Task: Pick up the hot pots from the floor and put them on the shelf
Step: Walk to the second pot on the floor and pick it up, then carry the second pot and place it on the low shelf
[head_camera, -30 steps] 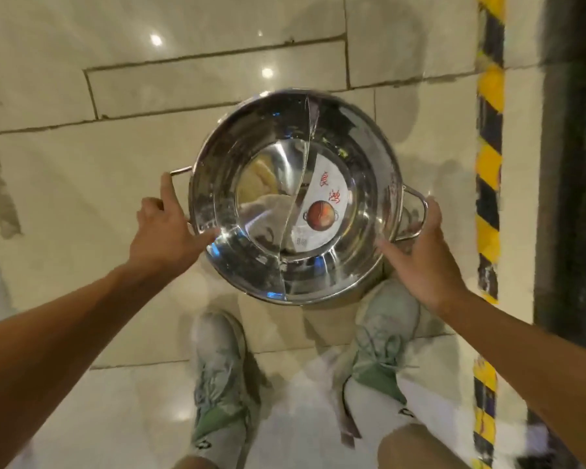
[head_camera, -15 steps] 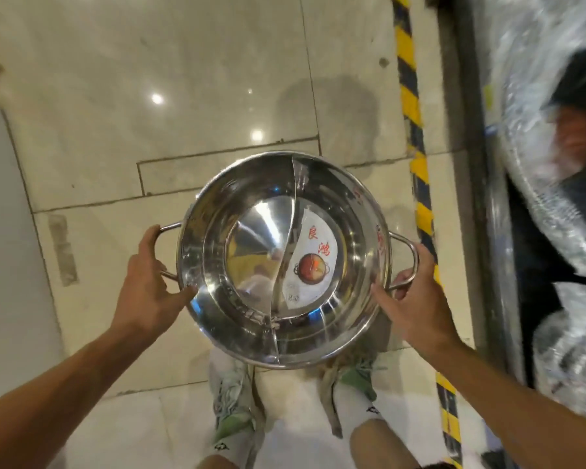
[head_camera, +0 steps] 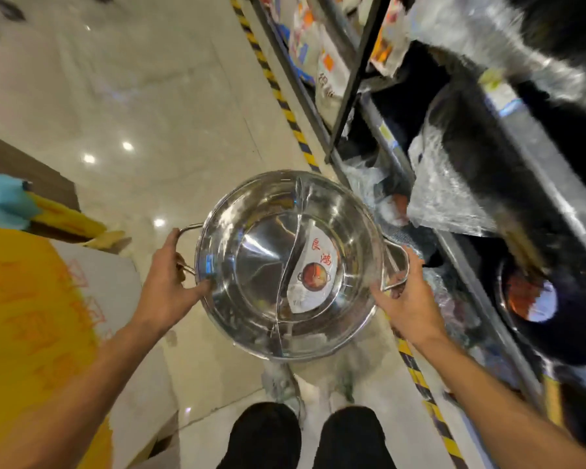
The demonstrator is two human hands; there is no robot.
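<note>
A shiny steel hot pot (head_camera: 251, 265) with a curved divider and a paper label inside hangs in the air above my feet. My left hand (head_camera: 170, 289) grips its left wire handle and rim. My right hand (head_camera: 408, 299) grips the right wire handle. The metal shelf (head_camera: 467, 262) stands just to the right of the pot, its lower levels holding dark pans wrapped in clear plastic (head_camera: 454, 184).
A yellow and black striped tape line (head_camera: 285, 106) runs along the floor by the shelf base. A yellow and white cardboard box (head_camera: 48, 316) sits at the left, with a blue and yellow item (head_camera: 11, 204) behind it. Glossy tiled floor lies ahead.
The pot has been carried up and toward the shelf. The view has swung up and right, bringing the shelf levels and the box at the left into sight. Both hands keep their grip.
</note>
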